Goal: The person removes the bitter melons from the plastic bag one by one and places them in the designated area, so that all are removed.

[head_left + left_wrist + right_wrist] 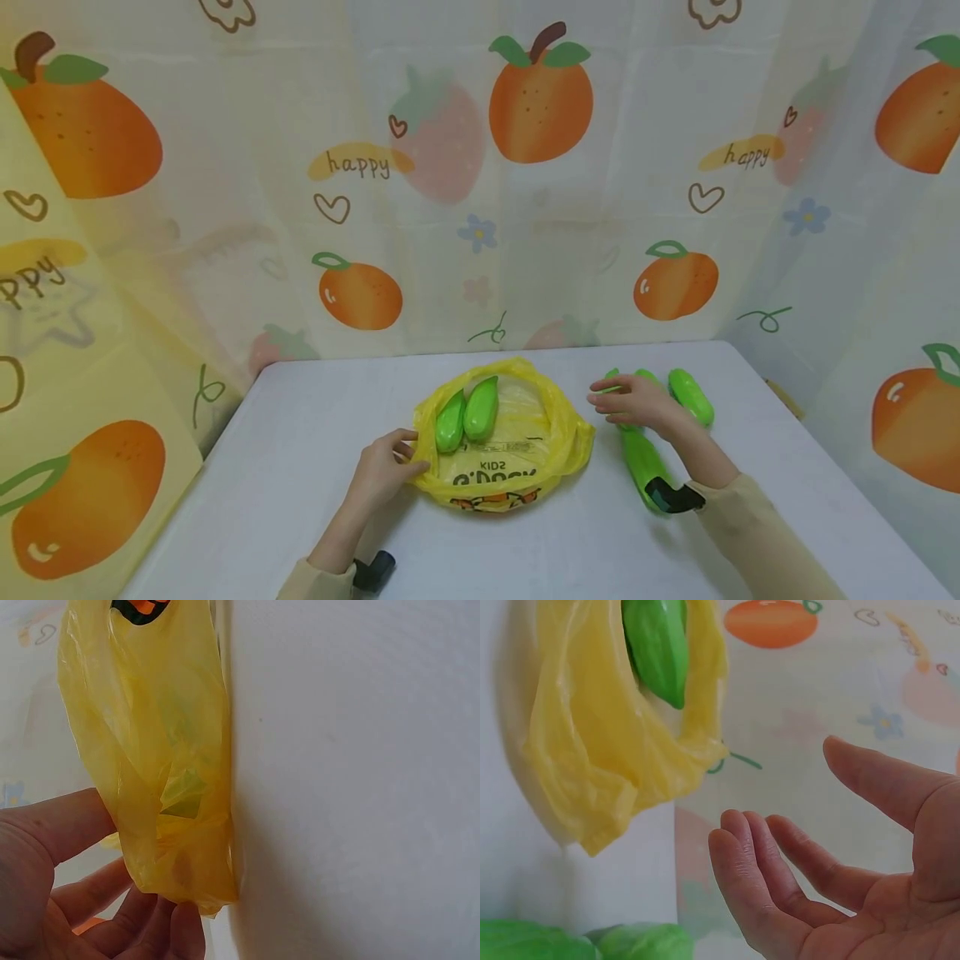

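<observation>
A yellow plastic bag (572, 446) stands wide-mouthed in the middle of the table in the head view, with two glossy green toy vegetables (481, 410) inside, shaped like plump cucumbers. My left hand (381, 468) holds the bag's left rim, the thumb (67, 821) on one side and fingers on the other in the left wrist view. Right of the bag, my empty right hand (637, 402) hovers with relaxed, spread fingers (742, 885). Below and behind it lie more green vegetables, including a long one (641, 462) partly under the wrist and a short one (691, 397) to the right.
The white table (300, 417) backs onto a hanging curtain (442, 283) printed with oranges, which also encloses both sides. Black straps (375, 572) sit at both wrists.
</observation>
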A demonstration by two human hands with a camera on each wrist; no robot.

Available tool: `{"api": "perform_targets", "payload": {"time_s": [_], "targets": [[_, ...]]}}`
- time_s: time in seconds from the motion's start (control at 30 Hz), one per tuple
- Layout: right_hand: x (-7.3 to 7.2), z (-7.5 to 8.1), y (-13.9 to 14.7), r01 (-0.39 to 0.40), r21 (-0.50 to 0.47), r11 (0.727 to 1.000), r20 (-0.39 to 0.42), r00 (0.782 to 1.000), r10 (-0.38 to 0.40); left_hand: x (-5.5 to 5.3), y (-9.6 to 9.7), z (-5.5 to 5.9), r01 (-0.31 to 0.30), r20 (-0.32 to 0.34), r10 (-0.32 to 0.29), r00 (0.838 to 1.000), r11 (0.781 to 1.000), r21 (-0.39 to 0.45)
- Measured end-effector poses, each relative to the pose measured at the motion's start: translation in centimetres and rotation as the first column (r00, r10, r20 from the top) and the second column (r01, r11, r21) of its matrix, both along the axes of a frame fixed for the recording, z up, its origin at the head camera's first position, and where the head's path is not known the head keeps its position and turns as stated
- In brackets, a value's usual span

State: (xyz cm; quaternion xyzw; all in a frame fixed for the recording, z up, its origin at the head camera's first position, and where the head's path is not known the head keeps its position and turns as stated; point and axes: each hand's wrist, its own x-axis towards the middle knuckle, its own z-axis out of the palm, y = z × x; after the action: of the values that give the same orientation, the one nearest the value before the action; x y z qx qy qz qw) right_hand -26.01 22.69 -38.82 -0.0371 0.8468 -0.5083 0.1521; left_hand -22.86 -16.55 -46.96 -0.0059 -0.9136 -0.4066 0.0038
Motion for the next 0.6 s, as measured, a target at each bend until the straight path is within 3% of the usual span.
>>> {"api": "perform_targets", "payload": {"time_s": [0.6], "targets": [[-2.1,-0.2,-3.8,0.008,0.013,1.000,0.037,0.999,-0.009,-0.2,0.0,0.0,0.003,0.000,-0.003,1.000,1.000,0.006]]}}
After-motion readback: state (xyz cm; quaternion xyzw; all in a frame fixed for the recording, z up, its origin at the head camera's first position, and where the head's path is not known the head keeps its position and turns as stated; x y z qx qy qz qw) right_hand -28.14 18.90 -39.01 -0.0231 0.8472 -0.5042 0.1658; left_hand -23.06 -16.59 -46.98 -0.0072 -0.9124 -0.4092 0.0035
